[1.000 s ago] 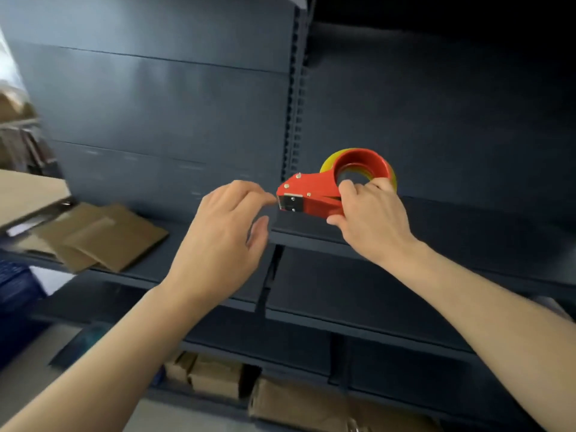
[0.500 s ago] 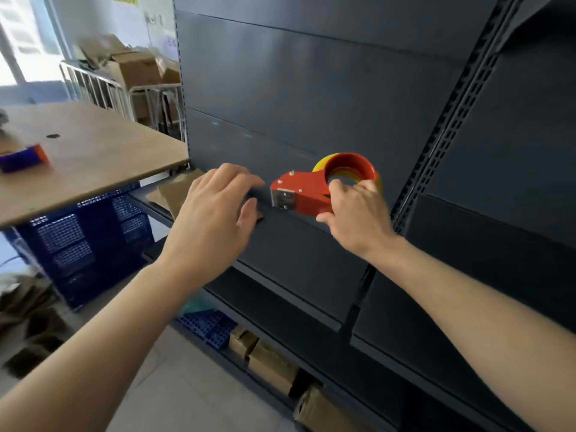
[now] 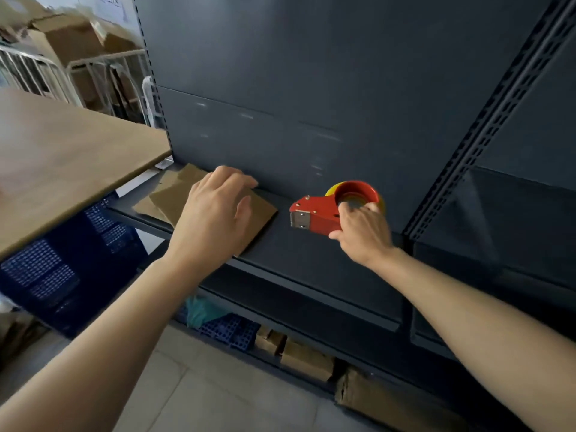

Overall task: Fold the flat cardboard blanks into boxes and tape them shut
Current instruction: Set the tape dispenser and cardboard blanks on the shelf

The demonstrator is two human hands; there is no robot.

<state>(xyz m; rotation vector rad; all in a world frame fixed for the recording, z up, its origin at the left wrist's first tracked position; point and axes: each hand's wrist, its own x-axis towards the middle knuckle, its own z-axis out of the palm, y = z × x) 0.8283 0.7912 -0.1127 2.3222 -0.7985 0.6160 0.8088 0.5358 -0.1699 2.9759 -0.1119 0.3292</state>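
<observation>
A red tape dispenser (image 3: 314,213) with a yellowish tape roll sits low over the dark metal shelf (image 3: 311,257); my right hand (image 3: 363,232) grips its handle from the right. To its left, flat brown cardboard blanks (image 3: 168,198) lie stacked on the same shelf. My left hand (image 3: 215,213) hovers over or rests on the top blank with fingers loosely curved; whether it touches the cardboard I cannot tell.
A wooden tabletop (image 3: 62,163) juts in at the left, above a blue plastic crate (image 3: 62,269). Folded cardboard boxes (image 3: 305,357) lie on the bottom shelf by the floor. More boxes (image 3: 78,39) and white metal racks stand at the back left.
The view has swung left and down. Both hands have dropped toward the shelf: the left now lies over the cardboard blanks, the right has brought the dispenser down near the shelf surface.
</observation>
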